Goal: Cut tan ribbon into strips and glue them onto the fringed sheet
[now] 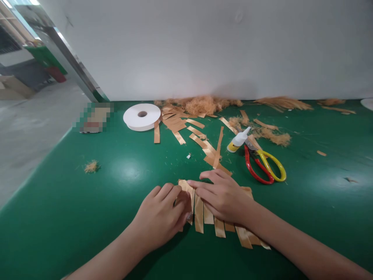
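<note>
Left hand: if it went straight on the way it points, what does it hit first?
Most likely the right hand. The left hand points away and to the right across the ribbon strips, and the right hand's fingers lie directly ahead, seemingly almost touching it; depth is unclear.

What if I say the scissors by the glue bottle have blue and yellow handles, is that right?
No. The head view shows the scissors by the glue bottle have red and yellow handles, not blue and yellow.

Loads of bare green table (87,210) off to the left, but straight ahead loose ribbon strips (198,136), a glue bottle (238,140) and scissors (264,165) clutter things.
</note>
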Demonstrator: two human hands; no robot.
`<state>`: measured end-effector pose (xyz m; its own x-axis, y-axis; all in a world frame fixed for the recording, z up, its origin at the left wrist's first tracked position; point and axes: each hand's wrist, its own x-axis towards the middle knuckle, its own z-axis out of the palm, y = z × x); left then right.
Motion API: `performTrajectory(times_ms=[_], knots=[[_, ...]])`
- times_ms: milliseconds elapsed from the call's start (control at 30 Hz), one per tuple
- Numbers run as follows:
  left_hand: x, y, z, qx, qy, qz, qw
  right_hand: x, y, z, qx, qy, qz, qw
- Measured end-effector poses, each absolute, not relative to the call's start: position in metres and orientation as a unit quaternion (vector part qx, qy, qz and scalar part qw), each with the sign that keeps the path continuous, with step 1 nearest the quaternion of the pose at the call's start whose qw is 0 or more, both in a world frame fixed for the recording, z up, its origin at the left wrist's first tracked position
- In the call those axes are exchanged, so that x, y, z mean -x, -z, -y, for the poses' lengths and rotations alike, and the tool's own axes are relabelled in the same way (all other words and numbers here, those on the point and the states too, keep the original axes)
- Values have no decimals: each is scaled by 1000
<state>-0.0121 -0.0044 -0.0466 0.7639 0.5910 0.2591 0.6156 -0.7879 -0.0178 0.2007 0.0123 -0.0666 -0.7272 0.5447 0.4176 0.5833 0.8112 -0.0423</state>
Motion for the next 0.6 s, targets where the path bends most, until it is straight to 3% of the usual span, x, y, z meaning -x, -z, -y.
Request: performTrajectory(times_ms=[600], knots=[[12, 47, 5, 936, 126, 323, 57, -201, 63, -10, 318, 53, 915, 243]])
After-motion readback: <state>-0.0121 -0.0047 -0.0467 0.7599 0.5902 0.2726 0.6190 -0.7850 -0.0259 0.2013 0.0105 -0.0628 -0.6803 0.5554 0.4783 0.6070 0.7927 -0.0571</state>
